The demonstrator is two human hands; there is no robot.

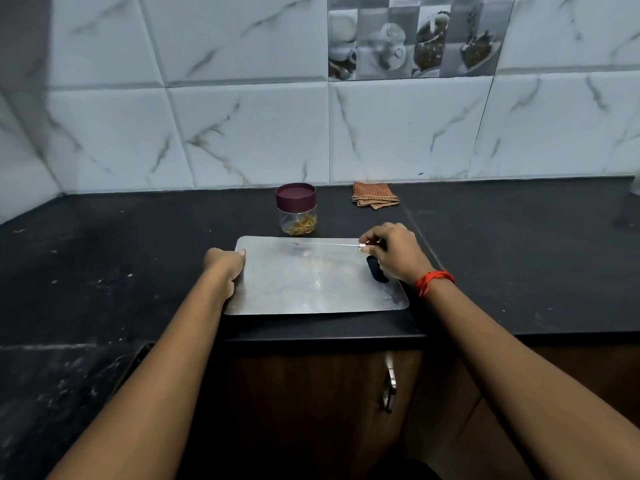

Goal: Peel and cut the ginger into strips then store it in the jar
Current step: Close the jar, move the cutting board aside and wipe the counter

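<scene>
A steel cutting board (311, 282) lies on the black counter near its front edge. My left hand (225, 263) grips the board's left edge, thumb on top. My right hand (394, 252) holds a knife (332, 243) by its handle at the board's far right corner, with the thin blade pointing left just above the board's far edge. Behind the board stands a clear jar (296, 209) with a maroon lid on it and ginger strips (300, 227) at its bottom. The board's surface holds only faint smears.
A folded orange checked cloth (375, 195) lies against the tiled wall behind and right of the jar. The black counter (138, 244) stretches left and right. Below its front edge is a wooden cabinet door with a metal handle (390, 386).
</scene>
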